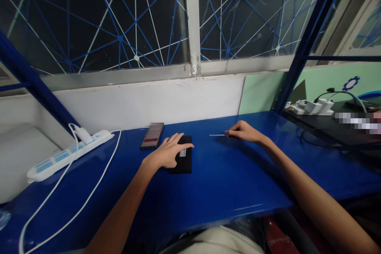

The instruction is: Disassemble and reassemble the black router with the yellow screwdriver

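My left hand lies over a flat black rectangular device on the blue table, fingers stretched and thumb spread to the right. A small pale label shows on the device beside the thumb; the hand covers part of its left side. Farther right, my right hand is closed around what looks like a thin screwdriver. Its slim metal shaft points left toward the device, apart from it, and its handle is mostly hidden in the fingers.
Behind my left hand lies a phone. A white power strip with a plugged-in charger stands at the left, its white cable looping over the blue table. Blue metal posts rise at both sides. Chargers sit on the dark desk at right.
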`<state>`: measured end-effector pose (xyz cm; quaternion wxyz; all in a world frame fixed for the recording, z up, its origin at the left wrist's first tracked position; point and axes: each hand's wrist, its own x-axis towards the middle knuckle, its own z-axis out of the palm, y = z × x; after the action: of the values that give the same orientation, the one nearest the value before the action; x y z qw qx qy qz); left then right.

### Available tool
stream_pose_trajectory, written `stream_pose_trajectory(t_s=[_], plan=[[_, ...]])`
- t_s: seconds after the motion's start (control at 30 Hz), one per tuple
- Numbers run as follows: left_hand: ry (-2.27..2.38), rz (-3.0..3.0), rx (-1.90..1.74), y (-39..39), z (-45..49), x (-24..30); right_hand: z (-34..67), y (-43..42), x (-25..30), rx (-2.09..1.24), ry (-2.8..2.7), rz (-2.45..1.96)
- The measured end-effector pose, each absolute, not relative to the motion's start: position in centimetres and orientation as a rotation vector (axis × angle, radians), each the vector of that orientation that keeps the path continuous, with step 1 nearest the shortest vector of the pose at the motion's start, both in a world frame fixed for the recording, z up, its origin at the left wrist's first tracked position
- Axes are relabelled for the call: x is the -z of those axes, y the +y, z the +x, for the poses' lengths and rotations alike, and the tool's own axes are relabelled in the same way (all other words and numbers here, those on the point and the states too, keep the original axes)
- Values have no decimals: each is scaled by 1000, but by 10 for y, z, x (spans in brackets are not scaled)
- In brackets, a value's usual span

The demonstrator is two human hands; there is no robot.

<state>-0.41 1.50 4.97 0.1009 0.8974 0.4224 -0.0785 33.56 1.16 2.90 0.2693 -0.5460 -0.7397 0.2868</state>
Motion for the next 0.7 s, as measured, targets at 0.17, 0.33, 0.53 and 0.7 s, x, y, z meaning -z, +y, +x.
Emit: stream_pose_trajectory(t_s=[0.17,0.33,0.53,0.7], plan=[[1280,2643,266,17,-10,-53,336,12,-28,-763,-2007,-1473],[1329,2708,274,20,-13,-57,334,11,-29,-749,-2012,-1476],[1330,2743,175,24,-15,-56,333,13,-27,-741,-2032,-1472],[1229,2677,-4,21,-13,-55,331,13,-26,-740,-2056,-1456]])
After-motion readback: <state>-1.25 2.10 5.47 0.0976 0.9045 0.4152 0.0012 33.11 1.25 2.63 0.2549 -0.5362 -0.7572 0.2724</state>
